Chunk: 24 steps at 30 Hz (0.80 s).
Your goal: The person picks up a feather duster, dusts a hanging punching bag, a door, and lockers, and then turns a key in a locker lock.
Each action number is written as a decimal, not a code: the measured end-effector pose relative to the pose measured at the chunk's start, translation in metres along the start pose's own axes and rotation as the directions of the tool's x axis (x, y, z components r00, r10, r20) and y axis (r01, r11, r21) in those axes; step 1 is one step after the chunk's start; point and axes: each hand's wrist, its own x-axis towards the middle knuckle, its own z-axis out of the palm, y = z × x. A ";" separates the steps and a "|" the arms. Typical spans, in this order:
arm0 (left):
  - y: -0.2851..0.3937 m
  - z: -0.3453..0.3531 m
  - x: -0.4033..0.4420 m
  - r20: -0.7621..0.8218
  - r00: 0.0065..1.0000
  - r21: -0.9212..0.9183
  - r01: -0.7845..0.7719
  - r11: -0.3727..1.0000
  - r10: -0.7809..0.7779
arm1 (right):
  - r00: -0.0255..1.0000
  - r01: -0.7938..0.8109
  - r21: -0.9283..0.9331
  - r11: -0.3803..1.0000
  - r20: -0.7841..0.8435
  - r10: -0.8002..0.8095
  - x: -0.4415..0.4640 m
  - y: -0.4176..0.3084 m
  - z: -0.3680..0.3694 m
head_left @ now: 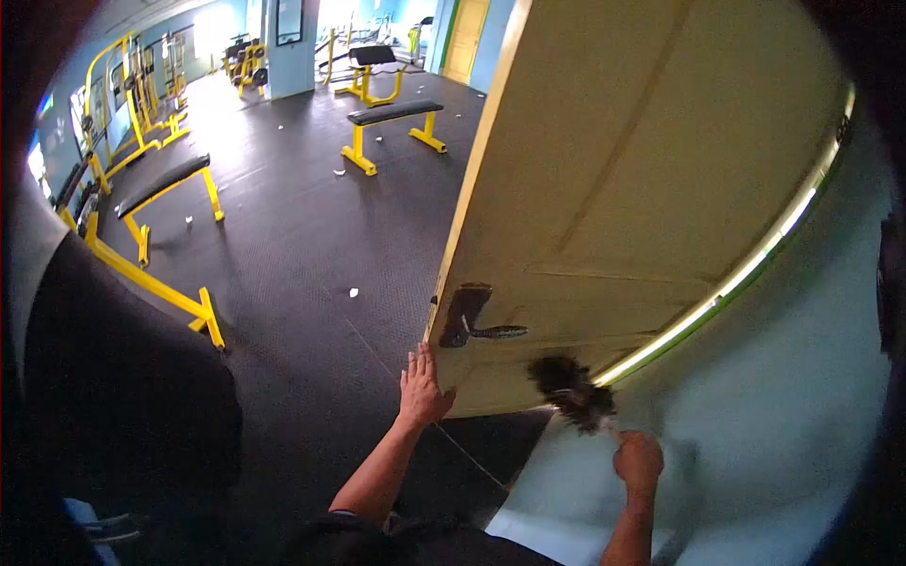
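My left hand (423, 389) lies against the free edge of a tan door (623, 189), its fingers stretched out along it just below the handle. The dark door handle (497, 332) sits on a blackish plate with nothing gripping it. On the right, my right hand (639, 459) is closed round the handle end of a dark feather duster (569, 389). The duster's feathers are near the door's lower face, by the bright gap on its hinge side; whether they touch the door I cannot tell.
A light blue wall (755, 424) runs close along my right side. Yellow-framed benches with black pads, such as one bench (396, 113), stand beyond the door. Small white scraps, including one scrap (354, 292), lie on the dark floor (283, 255).
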 end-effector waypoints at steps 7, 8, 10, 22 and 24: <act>-0.009 0.009 0.009 -0.099 0.995 -0.039 -0.032 0.999 0.028 | 1.000 -0.006 0.091 0.996 -0.012 0.007 0.031 0.002 -0.038; -0.006 0.008 0.009 -0.100 0.995 -0.076 -0.019 0.997 0.012 | 0.990 -0.046 -0.023 0.999 0.133 0.048 0.042 -0.005 -0.055; -0.008 0.016 0.010 -0.155 0.988 -0.149 -0.041 0.988 0.017 | 0.956 -0.060 -0.157 0.986 0.276 0.103 0.058 -0.017 -0.060; -0.040 0.015 0.016 -0.140 0.990 -0.436 -0.058 0.898 -0.004 | 0.841 0.531 0.129 0.837 0.039 -0.539 0.110 -0.072 -0.014; -0.053 0.030 0.012 -0.201 0.979 -0.405 -0.046 0.913 -0.039 | 0.832 0.519 0.287 0.805 0.044 -0.553 0.107 -0.073 0.035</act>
